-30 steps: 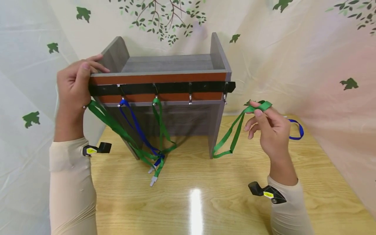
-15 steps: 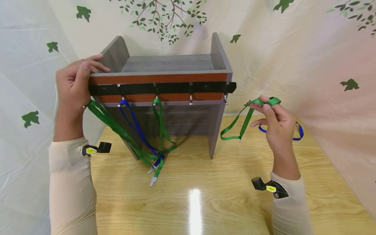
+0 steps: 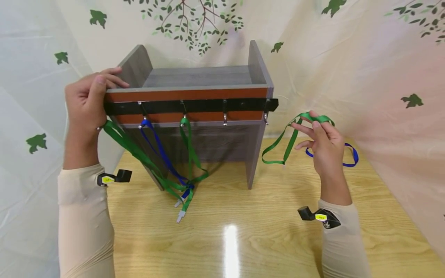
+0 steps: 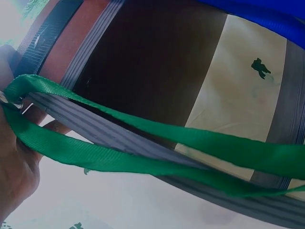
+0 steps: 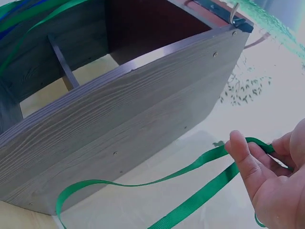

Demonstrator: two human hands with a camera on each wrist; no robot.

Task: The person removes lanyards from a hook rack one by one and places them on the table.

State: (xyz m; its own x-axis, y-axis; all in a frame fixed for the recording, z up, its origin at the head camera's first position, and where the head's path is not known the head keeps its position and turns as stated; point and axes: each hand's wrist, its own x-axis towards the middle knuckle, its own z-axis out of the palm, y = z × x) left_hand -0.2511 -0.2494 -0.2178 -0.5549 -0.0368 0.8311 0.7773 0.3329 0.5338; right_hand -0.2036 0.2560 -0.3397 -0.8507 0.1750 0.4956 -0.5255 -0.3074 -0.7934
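Note:
My left hand (image 3: 87,99) grips the upper left corner of a grey wooden shelf (image 3: 259,150), thumb in front and fingers over the top edge. A black hook rail (image 3: 205,105) runs along its red-brown front. Beside that wrist a green lanyard (image 4: 119,160) hangs from the leftmost hook. A blue lanyard (image 3: 159,148) and another green lanyard (image 3: 189,144) hang from hooks to its right; two hooks further right carry nothing. Off the shelf's right side, my right hand (image 3: 328,148) pinches a green lanyard (image 5: 195,202) between thumb and fingers, its loop dangling toward the shelf.
Another blue lanyard (image 3: 352,156) lies on the wooden table (image 3: 271,231) behind the right hand, partly hidden by it. White clips (image 3: 180,215) of the hung lanyards rest on the table before the shelf. A leaf-patterned cloth (image 3: 347,69) stands behind.
My right hand has moved slightly right and up with the green lanyard, whose loop has swung away from the shelf's side. My left hand keeps its place on the shelf corner.

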